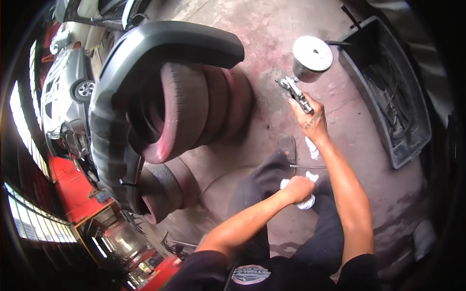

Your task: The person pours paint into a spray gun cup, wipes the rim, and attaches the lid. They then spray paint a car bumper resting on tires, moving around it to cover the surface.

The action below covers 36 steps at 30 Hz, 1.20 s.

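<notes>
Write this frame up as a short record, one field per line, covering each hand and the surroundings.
right hand: closed around the handle of a spray gun
gun cup: round, pale top with a small dark spot
left hand: closed on a white cloth
picture left: curved dark panel spanning two stacks of tyres
picture right: grey bin on the floor
background: silver car at far left
unclear: spray from the nozzle, none distinguishable
</notes>
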Tool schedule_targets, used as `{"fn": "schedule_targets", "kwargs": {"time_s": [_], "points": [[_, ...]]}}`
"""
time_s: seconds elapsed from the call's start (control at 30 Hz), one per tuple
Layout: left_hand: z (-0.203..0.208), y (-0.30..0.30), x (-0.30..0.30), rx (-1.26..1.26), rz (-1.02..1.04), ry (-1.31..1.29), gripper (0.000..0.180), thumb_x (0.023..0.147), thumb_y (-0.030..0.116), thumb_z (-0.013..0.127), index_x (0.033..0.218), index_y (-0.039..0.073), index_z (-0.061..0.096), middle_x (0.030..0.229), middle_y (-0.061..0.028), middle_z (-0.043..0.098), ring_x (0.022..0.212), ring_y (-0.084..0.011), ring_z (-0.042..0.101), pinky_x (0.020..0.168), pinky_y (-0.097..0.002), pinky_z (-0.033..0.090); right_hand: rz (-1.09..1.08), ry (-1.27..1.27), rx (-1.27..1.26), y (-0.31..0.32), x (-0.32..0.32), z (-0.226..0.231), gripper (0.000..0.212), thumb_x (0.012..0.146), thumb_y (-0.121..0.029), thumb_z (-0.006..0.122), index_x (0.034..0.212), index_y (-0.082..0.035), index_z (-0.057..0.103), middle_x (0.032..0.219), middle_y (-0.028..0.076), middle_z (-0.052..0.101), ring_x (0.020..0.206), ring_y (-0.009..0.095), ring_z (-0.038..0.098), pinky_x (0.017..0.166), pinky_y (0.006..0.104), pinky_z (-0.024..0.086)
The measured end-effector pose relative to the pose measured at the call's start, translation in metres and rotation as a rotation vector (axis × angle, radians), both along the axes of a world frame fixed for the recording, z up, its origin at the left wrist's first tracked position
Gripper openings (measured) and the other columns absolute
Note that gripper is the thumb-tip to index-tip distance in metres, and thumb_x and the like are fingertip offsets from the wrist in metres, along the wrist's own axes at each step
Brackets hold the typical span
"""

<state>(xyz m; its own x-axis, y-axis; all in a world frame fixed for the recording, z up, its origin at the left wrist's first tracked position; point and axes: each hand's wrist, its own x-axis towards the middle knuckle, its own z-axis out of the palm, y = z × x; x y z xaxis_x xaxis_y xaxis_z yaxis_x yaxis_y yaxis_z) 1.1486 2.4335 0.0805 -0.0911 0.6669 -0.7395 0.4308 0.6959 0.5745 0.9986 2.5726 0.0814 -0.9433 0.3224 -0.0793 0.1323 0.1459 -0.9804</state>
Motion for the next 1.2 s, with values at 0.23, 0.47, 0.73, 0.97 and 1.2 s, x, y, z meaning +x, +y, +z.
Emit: {"fn": "schedule_targets", "kwargs": {"time_s": [0.23,0.47,0.73,0.97,1.2], "points": [[0.134,-0.069,0.046,0.242,0.921,0.056,0.027,0.092,0.018,0.073,0.114,0.002,0.074,0.104,-0.0191,0.075,0.092,-0.0350,0.075,0.078,-0.0444,0.058,0.036,0.005,-0.071,-0.043,-0.018,0.142,0.025,0.097,-0.015,0.074,0.115,0.000,0.072,0.072,0.014,0.069,0.061,0.018,0.068,0.059,0.0349,0.052],[0.246,-0.174,0.115,-0.080,1.604,-0.090,0.029,0.094,0.010,0.070,0.121,-0.001,0.072,0.103,-0.0131,0.077,0.090,-0.0185,0.070,0.082,-0.0340,0.056,0.232,-0.042,-0.254,-0.074,-0.015,0.243,0.027,0.096,-0.016,0.076,0.118,-0.001,0.074,0.076,0.009,0.069,0.066,0.014,0.064,0.059,0.0322,0.050],[0.286,-0.228,0.170,-0.180,1.552,-0.114,0.033,0.093,0.011,0.071,0.123,-0.001,0.072,0.103,-0.0128,0.076,0.091,-0.0141,0.067,0.083,-0.0321,0.054,-0.086,-0.345,-0.273,-0.086,0.008,0.180,0.028,0.098,-0.027,0.073,0.087,-0.002,0.068,0.062,0.000,0.060,0.051,0.011,0.057,0.051,0.0325,0.047],[0.261,-0.296,0.149,-0.211,1.525,-0.212,0.033,0.091,0.010,0.069,0.121,-0.002,0.072,0.105,-0.0187,0.077,0.093,-0.0208,0.071,0.084,-0.0347,0.055,-0.390,-0.383,-0.114,-0.111,0.012,0.096,0.030,0.098,-0.029,0.073,0.084,-0.003,0.067,0.065,0.003,0.064,0.050,0.013,0.057,0.049,0.0332,0.046],[0.253,-0.333,0.113,-0.023,1.354,-0.020,0.031,0.091,0.016,0.067,0.115,-0.003,0.074,0.099,-0.0168,0.077,0.088,-0.0239,0.073,0.083,-0.0376,0.056,-0.320,-0.344,-0.238,-0.166,0.000,0.203,0.031,0.098,-0.028,0.073,0.083,-0.002,0.067,0.064,0.003,0.063,0.053,0.012,0.057,0.052,0.0315,0.045]]}}
